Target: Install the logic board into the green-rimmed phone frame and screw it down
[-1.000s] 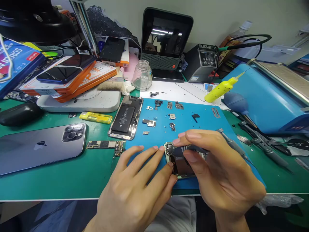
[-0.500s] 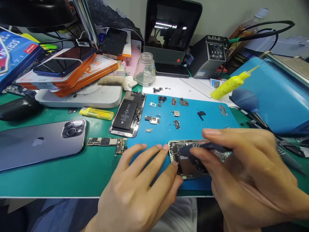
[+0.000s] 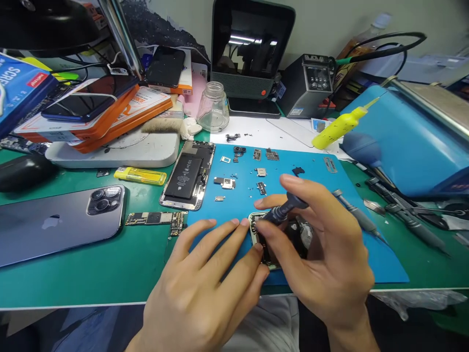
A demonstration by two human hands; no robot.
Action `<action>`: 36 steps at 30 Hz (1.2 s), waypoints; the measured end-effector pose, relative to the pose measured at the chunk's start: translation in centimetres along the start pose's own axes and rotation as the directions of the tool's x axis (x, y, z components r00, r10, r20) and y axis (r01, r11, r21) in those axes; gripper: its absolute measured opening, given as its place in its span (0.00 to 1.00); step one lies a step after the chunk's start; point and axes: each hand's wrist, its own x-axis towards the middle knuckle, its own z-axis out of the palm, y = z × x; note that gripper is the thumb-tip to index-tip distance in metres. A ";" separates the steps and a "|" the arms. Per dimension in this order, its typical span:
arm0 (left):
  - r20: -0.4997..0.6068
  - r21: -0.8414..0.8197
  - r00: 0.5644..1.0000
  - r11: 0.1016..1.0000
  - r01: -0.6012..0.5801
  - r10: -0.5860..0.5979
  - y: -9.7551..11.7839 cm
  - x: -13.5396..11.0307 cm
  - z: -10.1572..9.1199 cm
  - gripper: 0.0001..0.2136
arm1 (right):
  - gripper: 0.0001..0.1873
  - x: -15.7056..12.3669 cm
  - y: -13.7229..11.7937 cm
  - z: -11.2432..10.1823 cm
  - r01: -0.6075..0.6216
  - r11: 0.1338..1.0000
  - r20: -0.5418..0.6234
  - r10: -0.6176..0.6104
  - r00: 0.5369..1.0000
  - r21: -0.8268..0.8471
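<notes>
An opened phone body [image 3: 262, 239] lies on the blue work mat [image 3: 322, 181] near the desk's front edge, mostly covered by my hands. My left hand [image 3: 205, 278] lies flat with fingers spread, its fingertips pressing the phone's left edge. My right hand [image 3: 322, 249] pinches a dark screwdriver [image 3: 282, 211] between thumb and fingers, its tip down on the phone's top left corner. Several small metal parts and screws [image 3: 227, 183] are spread on the mat behind the phone.
A second opened phone with its battery [image 3: 186, 175] lies left of the mat, with a logic board [image 3: 156, 218] and a grey phone [image 3: 54, 222] face down beside it. More screwdrivers [image 3: 353, 211] lie at the right. A yellow bottle [image 3: 337, 128], glass jar [image 3: 213, 107] and soldering station [image 3: 306, 85] stand behind.
My right hand turned the screwdriver from lying nearly flat over the phone to standing steeper, tip on the phone's top left corner. My left hand stayed in place.
</notes>
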 end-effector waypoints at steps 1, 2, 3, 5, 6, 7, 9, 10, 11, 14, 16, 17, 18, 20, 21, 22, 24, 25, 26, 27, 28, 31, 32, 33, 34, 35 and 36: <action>-0.001 0.002 1.000 1.000 -0.001 0.001 0.1 0.0 0.1 0.10 | 0.45 0.0 -0.1 -0.1 -0.046 0.999 -0.093 0.047 0.995 0.007; -0.002 0.005 1.000 1.000 -0.002 0.002 0.1 0.0 0.1 0.10 | 0.41 0.2 -0.1 -0.2 -0.090 0.996 -0.220 0.090 0.971 0.011; -0.003 0.008 1.000 1.000 -0.004 0.004 0.1 0.0 0.1 0.10 | 0.35 0.6 -0.1 -0.6 -0.143 0.990 -0.345 0.140 0.928 0.018; -0.004 0.013 1.000 1.000 -0.017 0.017 0.0 0.0 0.2 0.10 | 0.26 1.4 0.4 -1.5 -0.206 0.978 -0.505 0.199 0.840 0.043; -0.008 0.018 1.000 0.999 -0.027 0.027 -0.1 0.0 0.2 0.10 | 0.26 1.7 0.8 -2.1 -0.245 0.968 -0.511 0.237 0.826 0.051; -0.012 0.026 0.999 0.999 -0.041 0.042 -0.3 0.0 0.2 0.11 | 0.28 2.0 1.3 -2.8 -0.285 0.957 -0.489 0.271 0.829 0.048; -0.004 0.044 0.998 0.997 -0.070 0.070 -0.7 -0.1 0.3 0.13 | 0.33 2.2 2.3 -3.9 -0.370 0.929 -0.414 0.342 0.844 0.014; 0.007 0.052 0.996 0.995 -0.089 0.089 -0.9 -0.3 0.3 0.14 | 0.33 2.1 2.8 -4.3 -0.400 0.917 -0.387 0.366 0.846 -0.006; 0.019 0.060 0.995 0.993 -0.097 0.096 -1.2 -0.4 0.4 0.14 | 0.32 1.9 3.2 -4.6 -0.431 0.902 -0.364 0.394 0.844 -0.025; 0.044 0.083 0.992 0.989 -0.121 0.118 -1.8 -0.9 0.6 0.15 | 0.25 1.4 3.9 -4.9 -0.467 0.882 -0.333 0.423 0.843 -0.061; 0.055 0.090 0.993 0.989 -0.114 0.109 -2.0 -1.1 0.6 0.17 | 0.24 1.1 3.9 -4.8 -0.478 0.874 -0.318 0.431 0.844 -0.084; 0.063 0.091 0.993 0.990 -0.104 0.099 -2.1 -1.2 0.7 0.17 | 0.24 1.0 3.8 -4.8 -0.485 0.869 -0.316 0.434 0.843 -0.098; 0.068 0.092 0.994 0.991 -0.095 0.089 -2.1 -1.2 0.7 0.18 | 0.25 0.9 3.8 -4.8 -0.490 0.864 -0.318 0.436 0.842 -0.113; 0.068 0.088 0.995 0.993 -0.075 0.069 -2.0 -1.2 0.7 0.17 | 0.26 0.7 3.9 -4.8 -0.500 0.855 -0.326 0.438 0.838 -0.136; 0.074 0.084 0.995 0.994 -0.071 0.065 -1.9 -1.1 0.7 0.17 | 0.26 0.7 3.9 -4.8 -0.506 0.851 -0.327 0.443 0.835 -0.142; 0.080 0.083 0.995 0.994 -0.070 0.064 -1.9 -1.1 0.7 0.18 | 0.26 0.6 4.0 -4.8 -0.512 0.847 -0.324 0.449 0.833 -0.142; 0.085 0.078 0.994 0.994 -0.072 0.065 -1.8 -1.0 0.7 0.18 | 0.27 0.7 4.2 -4.8 -0.517 0.847 -0.317 0.461 0.829 -0.122; 0.085 0.075 0.994 0.995 -0.070 0.063 -1.7 -1.0 0.7 0.17 | 0.27 0.7 4.2 -4.8 -0.513 0.853 -0.323 0.459 0.828 -0.102; 0.083 0.070 0.995 0.996 -0.061 0.055 -1.6 -1.0 0.7 0.17 | 0.27 0.9 4.0 -4.8 -0.505 0.860 -0.335 0.455 0.825 -0.074; 0.073 0.065 0.996 0.997 -0.047 0.042 -1.5 -0.9 0.6 0.16 | 0.27 0.9 3.8 -4.8 -0.491 0.870 -0.352 0.449 0.821 -0.038; 0.066 0.060 0.997 0.998 -0.032 0.028 -1.3 -0.9 0.6 0.15 | 0.28 1.0 3.4 -4.7 -0.475 0.880 -0.370 0.443 0.817 0.004; 0.034 0.046 0.999 0.999 0.022 -0.023 -0.7 -0.5 0.5 0.12 | 0.30 0.6 1.5 -4.2 -0.460 0.870 -0.365 0.493 0.790 0.180; 0.016 0.041 0.999 0.998 0.036 -0.037 -0.5 -0.3 0.5 0.11 | 0.30 0.2 0.8 -3.9 -0.466 0.844 -0.332 0.534 0.777 0.267; 0.000 0.038 0.999 0.998 0.046 -0.046 -0.4 -0.1 0.5 0.11 | 0.29 -0.3 0.0 -3.4 -0.475 0.808 -0.288 0.575 0.766 0.349; -0.010 0.034 0.999 0.998 0.054 -0.053 -0.2 0.1 0.5 0.12 | 0.28 -0.8 -0.8 -3.0 -0.486 0.768 -0.239 0.609 0.757 0.418; -0.020 0.035 0.998 0.998 0.058 -0.057 -0.1 0.3 0.5 0.12 | 0.27 -1.3 -1.4 -2.4 -0.499 0.747 -0.208 0.625 0.752 0.439; -0.028 0.036 0.998 0.998 0.060 -0.059 0.0 0.5 0.5 0.13 | 0.26 -1.8 -2.0 -1.9 -0.505 0.741 -0.194 0.629 0.753 0.443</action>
